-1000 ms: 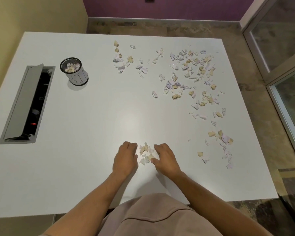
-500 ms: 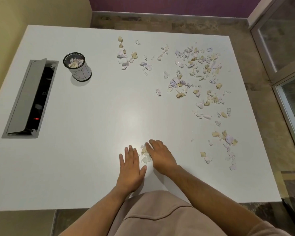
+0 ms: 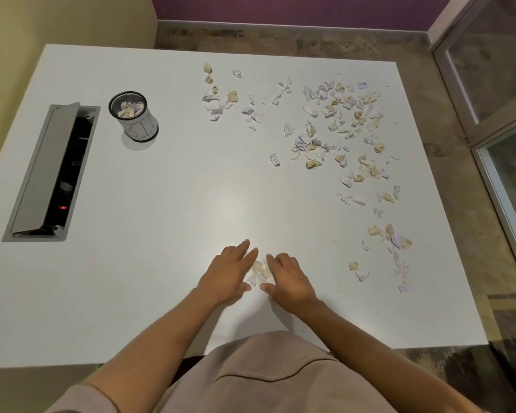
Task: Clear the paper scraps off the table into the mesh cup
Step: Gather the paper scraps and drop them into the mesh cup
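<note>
Near desk (image 3: 161,234) front edge, left hand (image 3: 230,272) and right hand (image 3: 289,278) flat, fingers straight, flanking small scrap pile (image 3: 260,272), long axis front-to-back; mesh cup (image 3: 133,116) upright, far left.

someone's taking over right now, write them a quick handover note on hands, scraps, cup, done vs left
Left hand: open, flat on the table.
Right hand: open, fingers loosely curled.
Between them: a small pile of scraps, not picked up yet.
Mesh cup: far left, upright, some scraps already in it.
Left: this pile, then the big scatter far right and the patch at the right edge.

Scraps (image 3: 259,272) between hands (image 3: 258,275)
</note>
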Available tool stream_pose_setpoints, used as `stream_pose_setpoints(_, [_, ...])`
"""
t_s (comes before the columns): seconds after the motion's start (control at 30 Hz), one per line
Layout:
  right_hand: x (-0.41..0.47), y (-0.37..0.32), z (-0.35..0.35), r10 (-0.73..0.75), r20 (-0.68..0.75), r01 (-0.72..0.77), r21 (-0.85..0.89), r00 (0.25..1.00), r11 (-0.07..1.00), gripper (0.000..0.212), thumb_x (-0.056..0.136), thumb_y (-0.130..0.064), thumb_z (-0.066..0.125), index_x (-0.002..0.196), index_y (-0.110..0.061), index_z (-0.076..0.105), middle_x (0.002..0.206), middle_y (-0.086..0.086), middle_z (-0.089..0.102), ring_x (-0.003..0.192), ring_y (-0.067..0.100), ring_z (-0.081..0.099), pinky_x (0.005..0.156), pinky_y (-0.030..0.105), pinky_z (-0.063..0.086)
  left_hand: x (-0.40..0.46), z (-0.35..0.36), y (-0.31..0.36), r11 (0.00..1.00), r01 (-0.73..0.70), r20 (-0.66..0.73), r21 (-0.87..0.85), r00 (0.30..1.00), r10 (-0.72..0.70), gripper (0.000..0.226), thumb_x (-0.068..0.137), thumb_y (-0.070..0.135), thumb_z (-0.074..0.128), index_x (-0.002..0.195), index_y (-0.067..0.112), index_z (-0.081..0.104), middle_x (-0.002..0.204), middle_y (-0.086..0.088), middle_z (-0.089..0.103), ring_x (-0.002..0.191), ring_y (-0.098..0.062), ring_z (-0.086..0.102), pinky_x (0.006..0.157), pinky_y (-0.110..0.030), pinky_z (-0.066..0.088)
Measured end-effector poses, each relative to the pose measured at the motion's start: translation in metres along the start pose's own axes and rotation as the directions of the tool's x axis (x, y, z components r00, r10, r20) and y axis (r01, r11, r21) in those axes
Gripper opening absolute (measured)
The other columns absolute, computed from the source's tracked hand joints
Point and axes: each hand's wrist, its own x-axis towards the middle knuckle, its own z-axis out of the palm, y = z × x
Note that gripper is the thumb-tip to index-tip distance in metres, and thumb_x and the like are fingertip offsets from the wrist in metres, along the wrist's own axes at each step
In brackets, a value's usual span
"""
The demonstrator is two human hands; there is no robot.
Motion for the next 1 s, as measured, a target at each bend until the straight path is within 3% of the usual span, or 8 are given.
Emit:
stream_pose_setpoints(0.13, [0.0, -0.014, 0.004, -0.045, -0.033, 0.043, -0.049, 0.998, 0.998, 0.053, 0.092, -0.032, 0.061, 0.138, -0.017, 0.039, 0.125, 0.005, 0.045, 0.115, 0.023, 0.041, 0.081, 0.032, 0.047, 0.006, 0.0, 0.01, 1.0, -0.004, 0.014, -0.018, 1.0, 0.004, 0.069, 0.085, 0.028, 0.07, 0.145, 0.022, 0.038, 0.149, -0.001, 0.034, 0.122, -0.029, 0.038, 0.097, -0.039, 0.044])
stream_pose_setpoints(0.3, [0.003, -0.016, 0.005, -0.094, -0.056, 0.084, -0.149, 0.994, 0.985, 0.029, 0.098, -0.018, 0.05, 0.127, -0.012, 0.05, 0.121, 0.007, 0.05, 0.108, 0.022, 0.045, 0.076, 0.033, 0.049, -0.002, 0.001, 0.019, 0.99, 0.034, -0.109, -0.137, 0.993, -0.049, 0.022, 0.094, 0.016, 0.055, 0.115, 0.018, 0.06, 0.106, 0.004, 0.049, 0.103, -0.02, 0.047, 0.075, -0.03, 0.047])
stream_pose_setpoints(0.47, [0.007, -0.019, 0.006, -0.151, -0.086, 0.134, -0.172, 0.985, 0.976, 0.022, 0.093, 0.001, 0.044, 0.11, -0.005, 0.058, 0.109, 0.011, 0.056, 0.1, 0.025, 0.048, 0.067, 0.032, 0.041, -0.007, 0.003, 0.029, 0.992, 0.063, -0.164, -0.11, 0.983, -0.08, 0.02, 0.098, 0.015, 0.044, 0.098, 0.011, 0.063, 0.096, 0.0, 0.052, 0.095, -0.017, 0.047, 0.072, -0.032, 0.047])
stream_pose_setpoints(0.6, [0.007, -0.021, 0.002, -0.237, -0.169, 0.212, -0.152, 0.957, 0.965, 0.019, 0.077, 0.016, 0.049, 0.084, 0.002, 0.06, 0.084, 0.018, 0.058, 0.081, 0.032, 0.054, 0.055, 0.033, 0.033, -0.004, 0.002, 0.032, 0.987, 0.117, -0.146, -0.108, 0.98, -0.133, 0.023, 0.097, 0.01, 0.041, 0.091, 0.007, 0.062, 0.093, -0.004, 0.055, 0.091, -0.019, 0.049, 0.073, -0.037, 0.047])
stream_pose_setpoints(0.67, [0.008, -0.019, 0.003, -0.23, -0.221, 0.213, -0.099, 0.948, 0.972, 0.016, 0.074, 0.016, 0.052, 0.074, 0.002, 0.058, 0.075, 0.018, 0.057, 0.072, 0.031, 0.052, 0.052, 0.032, 0.032, -0.003, 0.002, 0.03, 0.986, 0.13, -0.132, -0.107, 0.981, -0.144, 0.021, 0.094, 0.007, 0.043, 0.09, 0.008, 0.063, 0.092, -0.004, 0.056, 0.09, -0.021, 0.05, 0.074, -0.039, 0.047])
stream_pose_setpoints(0.77, [0.015, -0.013, 0.007, -0.149, -0.2, 0.151, -0.007, 0.968, 0.989, 0.019, 0.087, 0.005, 0.044, 0.079, -0.001, 0.06, 0.082, 0.014, 0.06, 0.075, 0.019, 0.041, 0.062, 0.029, 0.029, 0.001, 0.002, 0.03, 0.957, 0.195, -0.134, -0.215, 0.965, -0.227, 0.02, 0.09, 0.005, 0.047, 0.085, 0.005, 0.066, 0.088, -0.007, 0.061, 0.095, -0.022, 0.058, 0.077, -0.04, 0.05])
stream_pose_setpoints(0.87, [0.021, -0.014, 0.001, 0.01, -0.237, 0.062, 0.295, 0.972, 0.954, 0.021, 0.086, 0.003, 0.051, 0.07, -0.002, 0.065, 0.072, 0.009, 0.065, 0.066, 0.017, 0.049, 0.061, 0.03, 0.037, 0.003, 0.0, 0.028, 0.825, 0.254, -0.137, -0.505, 0.92, -0.368, 0.025, 0.09, 0.003, 0.053, 0.069, 0.0, 0.066, 0.073, -0.014, 0.066, 0.104, -0.016, 0.065, 0.082, -0.031, 0.051])
stream_pose_setpoints(1.0, [0.026, -0.014, -0.013, 0.232, -0.206, -0.013, 0.721, 0.951, 0.693, 0.012, 0.082, -0.004, 0.068, 0.075, -0.009, 0.076, 0.068, -0.004, 0.072, 0.062, 0.008, 0.066, 0.062, 0.016, 0.05, -0.001, -0.01, 0.02, 0.486, 0.318, -0.026, -0.814, 0.816, -0.578, 0.022, 0.085, 0.012, 0.071, 0.064, 0.02, 0.073, 0.067, 0.014, 0.069, 0.078, 0.008, 0.066, 0.064, -0.003, 0.042])
